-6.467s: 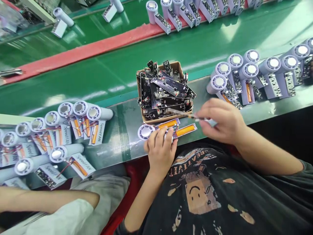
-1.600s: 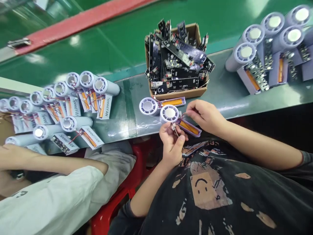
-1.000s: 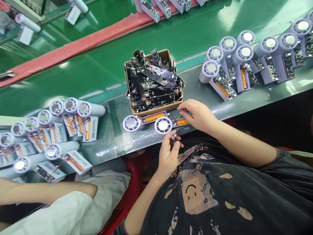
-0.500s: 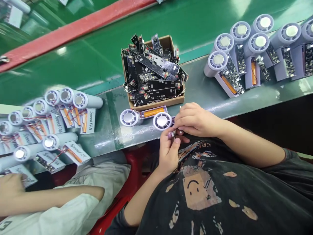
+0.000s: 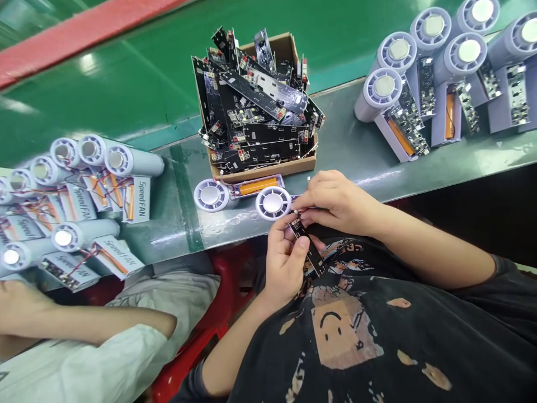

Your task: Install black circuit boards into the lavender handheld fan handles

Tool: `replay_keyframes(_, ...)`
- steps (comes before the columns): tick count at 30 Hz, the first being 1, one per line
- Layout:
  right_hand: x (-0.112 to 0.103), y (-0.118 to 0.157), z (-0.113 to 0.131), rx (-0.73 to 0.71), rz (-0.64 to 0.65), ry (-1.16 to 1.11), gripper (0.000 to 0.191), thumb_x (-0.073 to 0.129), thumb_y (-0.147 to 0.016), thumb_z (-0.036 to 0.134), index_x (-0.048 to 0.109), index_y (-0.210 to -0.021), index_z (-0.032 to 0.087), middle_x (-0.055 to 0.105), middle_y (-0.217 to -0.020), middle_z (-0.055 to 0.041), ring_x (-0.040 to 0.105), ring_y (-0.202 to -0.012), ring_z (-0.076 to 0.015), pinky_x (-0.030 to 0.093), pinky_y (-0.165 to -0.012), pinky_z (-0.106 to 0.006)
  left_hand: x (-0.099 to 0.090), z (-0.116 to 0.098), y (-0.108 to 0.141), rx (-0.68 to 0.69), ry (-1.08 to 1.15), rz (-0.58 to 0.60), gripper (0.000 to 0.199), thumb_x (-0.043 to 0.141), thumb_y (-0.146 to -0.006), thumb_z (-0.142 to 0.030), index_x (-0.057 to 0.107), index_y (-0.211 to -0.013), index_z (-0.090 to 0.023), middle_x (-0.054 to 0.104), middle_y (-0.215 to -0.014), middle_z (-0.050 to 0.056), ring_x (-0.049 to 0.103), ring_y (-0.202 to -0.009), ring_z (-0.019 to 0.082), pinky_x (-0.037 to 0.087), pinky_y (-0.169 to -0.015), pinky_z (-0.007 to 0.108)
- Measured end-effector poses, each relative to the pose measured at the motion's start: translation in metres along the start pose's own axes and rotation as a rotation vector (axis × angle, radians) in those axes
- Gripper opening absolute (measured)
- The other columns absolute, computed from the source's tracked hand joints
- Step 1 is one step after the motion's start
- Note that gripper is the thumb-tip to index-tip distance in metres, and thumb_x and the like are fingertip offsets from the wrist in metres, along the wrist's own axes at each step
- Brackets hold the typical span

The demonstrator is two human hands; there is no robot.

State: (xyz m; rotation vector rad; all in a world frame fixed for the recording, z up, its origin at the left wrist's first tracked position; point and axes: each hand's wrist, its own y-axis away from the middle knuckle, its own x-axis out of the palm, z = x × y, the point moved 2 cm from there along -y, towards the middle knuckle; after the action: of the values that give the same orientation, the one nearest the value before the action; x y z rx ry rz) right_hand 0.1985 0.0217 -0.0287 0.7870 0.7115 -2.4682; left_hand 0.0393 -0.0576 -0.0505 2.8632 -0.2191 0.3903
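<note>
While both forearms angle inward, the left hand (image 5: 284, 264) grips a narrow black circuit board (image 5: 305, 245) between thumb and fingers at the near edge of the bench (image 5: 235, 224); the right hand (image 5: 339, 202) curls its fingers closed just above it, beside a white fan head (image 5: 272, 203), their pinch too small to tell.

Left hand (image 5: 285, 263) raised in a pinching grip, right hand (image 5: 335, 204) just above, curled inward
</note>
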Motion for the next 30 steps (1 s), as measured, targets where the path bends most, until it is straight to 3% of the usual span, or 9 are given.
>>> replay_keyframes(5,-0.002,-0.004,0.002,-0.005,-0.002,-0.001,0.009,0.062,-0.089,0.021,0.07,-0.09,0.022,0.072,-0.086,-0.0007,0.054,-0.088,-0.0178,0.035,-0.085,-0.034,0.001,0.001,-0.001,0.042,0.009,0.0,0.035,0.064,-0.093,-0.034,0.048,-0.123,-0.029,0.067,-0.105,0.002,0.07,-0.072,0.012,0.059,-0.072,0.031)
replay_keyframes(12,0.0,-0.003,0.008,-0.051,-0.004,0.097,0.014,0.055,-0.088,0.017,0.067,-0.08,0.021,0.071,-0.091,0.0003,0.052,-0.087,-0.0168,0.032,-0.083,-0.034,0.001,0.002,-0.001,0.093,-0.028,0.018,0.035,0.062,-0.094,-0.031,0.047,-0.126,-0.026,0.069,-0.083,-0.001,0.071,-0.074,0.013,0.058,-0.071,0.027)
replay_keyframes(19,-0.001,-0.006,0.012,-0.109,-0.006,0.256,0.018,0.053,-0.09,0.018,0.067,-0.08,0.021,0.07,-0.089,0.0012,0.047,-0.086,-0.0172,0.027,-0.083,-0.036,0.001,-0.001,-0.001,0.077,-0.058,-0.016,0.037,0.066,-0.091,-0.033,0.049,-0.122,-0.026,0.069,-0.09,0.0,0.07,-0.069,0.012,0.056,-0.066,0.025)
replay_keyframes(25,0.0,-0.007,0.013,-0.09,0.008,0.256,0.018,0.053,-0.091,0.02,0.068,-0.081,0.022,0.068,-0.088,0.0018,0.046,-0.085,-0.0167,0.026,-0.081,-0.037,0.0,-0.001,-0.001,0.09,-0.064,-0.051,0.037,0.068,-0.09,-0.033,0.051,-0.122,-0.024,0.068,-0.085,0.0,0.068,-0.064,0.011,0.056,-0.061,0.023)
replay_keyframes(30,0.0,-0.008,0.016,-0.1,0.011,0.362,0.023,0.049,-0.093,0.02,0.063,-0.075,0.022,0.065,-0.085,0.0023,0.046,-0.085,-0.0166,0.027,-0.08,-0.039,-0.003,0.001,0.0,0.119,-0.045,-0.04,0.039,0.068,-0.09,-0.031,0.056,-0.126,-0.027,0.072,-0.098,0.003,0.069,-0.068,0.011,0.058,-0.063,0.024)
